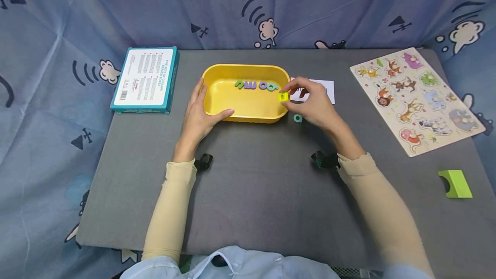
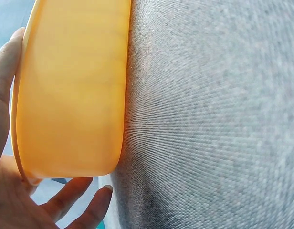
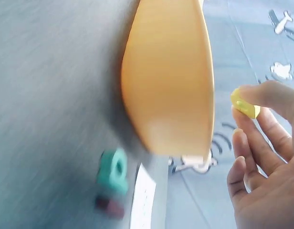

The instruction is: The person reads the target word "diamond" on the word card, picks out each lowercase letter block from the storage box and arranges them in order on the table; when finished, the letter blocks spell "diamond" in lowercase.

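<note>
A yellow basin stands on the table with colourful letters inside: a green one, a purple m-shaped one, a purple o and a teal one. At its left end, my left hand rests with fairly straight fingers along the outside and the thumb on the front rim. My right hand pinches a small yellow letter-like piece between thumb and fingertips, over the right rim. Which letter it is, I cannot tell. A teal letter lies near that hand.
A white card lies partly behind my right hand, a dark red piece near it. A teal-edged box stands at the left. An animal puzzle board and a green arched block lie at the right.
</note>
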`<action>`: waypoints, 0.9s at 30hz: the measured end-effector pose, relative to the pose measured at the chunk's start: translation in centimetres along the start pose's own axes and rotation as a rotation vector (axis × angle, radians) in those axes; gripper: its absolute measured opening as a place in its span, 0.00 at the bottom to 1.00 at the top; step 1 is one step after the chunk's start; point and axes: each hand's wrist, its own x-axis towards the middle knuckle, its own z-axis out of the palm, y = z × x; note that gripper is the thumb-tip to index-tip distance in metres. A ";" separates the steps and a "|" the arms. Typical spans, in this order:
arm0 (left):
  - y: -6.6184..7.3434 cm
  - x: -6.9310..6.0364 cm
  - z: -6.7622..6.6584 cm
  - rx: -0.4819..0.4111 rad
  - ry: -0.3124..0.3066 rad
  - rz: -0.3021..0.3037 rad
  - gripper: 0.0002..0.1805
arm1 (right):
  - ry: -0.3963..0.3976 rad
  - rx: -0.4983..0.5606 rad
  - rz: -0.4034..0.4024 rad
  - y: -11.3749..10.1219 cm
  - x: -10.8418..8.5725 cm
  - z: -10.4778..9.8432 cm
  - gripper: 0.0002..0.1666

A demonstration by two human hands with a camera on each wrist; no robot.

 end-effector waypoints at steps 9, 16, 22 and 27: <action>-0.1 0.1 0.0 -0.001 0.003 0.011 0.65 | 0.104 0.028 0.115 3.9 -4.0 -3.4 0.16; -0.1 0.0 0.0 0.001 0.002 0.013 0.65 | 0.054 -0.110 0.194 6.5 -5.8 -4.5 0.14; -0.1 0.0 -0.1 -0.001 0.004 0.001 0.65 | -0.032 -0.207 0.191 7.5 -5.9 -4.6 0.15; 0.0 0.0 0.0 -0.002 -0.003 -0.003 0.65 | -0.042 -0.244 0.209 7.6 -5.7 -4.5 0.15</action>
